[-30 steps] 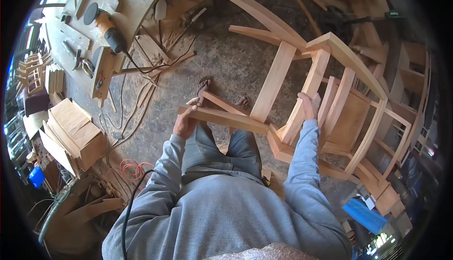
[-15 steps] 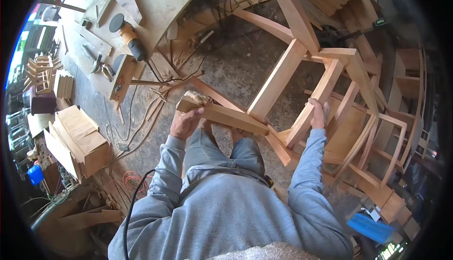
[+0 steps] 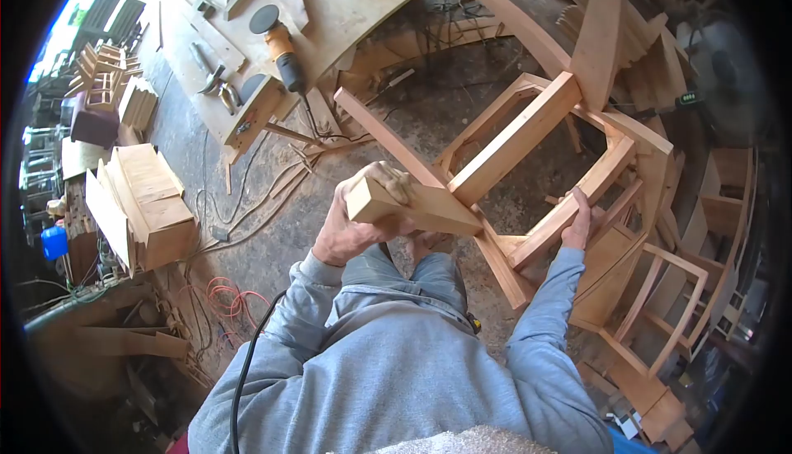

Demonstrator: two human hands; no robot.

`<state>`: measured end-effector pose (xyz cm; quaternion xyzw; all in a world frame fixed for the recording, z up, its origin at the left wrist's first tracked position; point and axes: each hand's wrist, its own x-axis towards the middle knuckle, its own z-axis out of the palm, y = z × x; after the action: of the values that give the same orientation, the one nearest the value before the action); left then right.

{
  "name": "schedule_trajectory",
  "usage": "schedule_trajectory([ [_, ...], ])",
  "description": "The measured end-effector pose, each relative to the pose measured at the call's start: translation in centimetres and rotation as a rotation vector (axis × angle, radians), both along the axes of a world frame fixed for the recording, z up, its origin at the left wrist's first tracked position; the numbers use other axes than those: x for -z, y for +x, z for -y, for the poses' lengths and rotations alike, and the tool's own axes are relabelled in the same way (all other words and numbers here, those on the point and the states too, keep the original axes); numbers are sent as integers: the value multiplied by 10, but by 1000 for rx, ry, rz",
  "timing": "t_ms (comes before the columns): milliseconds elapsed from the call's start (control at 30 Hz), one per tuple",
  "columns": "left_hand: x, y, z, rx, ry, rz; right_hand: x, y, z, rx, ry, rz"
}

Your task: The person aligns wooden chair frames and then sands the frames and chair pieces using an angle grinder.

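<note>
A bare wooden chair frame (image 3: 516,136) is held up in front of me, tilted, with its legs and rails showing. My left hand (image 3: 337,227) is wrapped round one thick leg (image 3: 441,208), near the squared end that points toward me. On the other side, my right hand (image 3: 580,220) is closed on a rail (image 3: 551,233) of the same frame; some of its fingers are hidden behind the wood. Another leg (image 3: 388,136) stretches away to the upper left, beyond my left hand.
On the workbench (image 3: 346,0) at the back lie an orange and black power sander (image 3: 280,48), a hammer (image 3: 211,79) and pliers (image 3: 227,98). Wooden boxes (image 3: 148,207) stand at left. Cords and red hose (image 3: 224,301) cross the floor. More wooden frames (image 3: 660,310) stand at right.
The chair frame has turned and tilted in my hands, its leg end at my left hand now pointing more toward me. Both hands keep their hold. My view has shifted left.
</note>
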<state>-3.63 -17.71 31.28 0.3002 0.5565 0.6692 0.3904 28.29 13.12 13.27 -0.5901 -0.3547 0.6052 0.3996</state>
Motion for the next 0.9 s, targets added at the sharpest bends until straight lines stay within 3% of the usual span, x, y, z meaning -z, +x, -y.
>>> schedule_trajectory([
  [167, -22, 1, 4, 45, 24, -69, 7, -17, -3, -14, -14, -64],
  [333, -54, 12, 1, 13, -122, -82, 25, -42, 0, -26, -130, -147],
  [433, -44, 8, -1, 44, -139, -262, 40, -62, 5, -61, -166, -197],
  [600, -17, -8, -3, -43, -118, -175, 62, -87, 0, -56, -160, -163],
  [767, -29, -19, -8, -41, -29, -210, 37, -99, 2, -104, -145, -149],
  [900, -39, -26, -8, -68, -89, -255, 52, -117, -14, -146, -146, -155],
])
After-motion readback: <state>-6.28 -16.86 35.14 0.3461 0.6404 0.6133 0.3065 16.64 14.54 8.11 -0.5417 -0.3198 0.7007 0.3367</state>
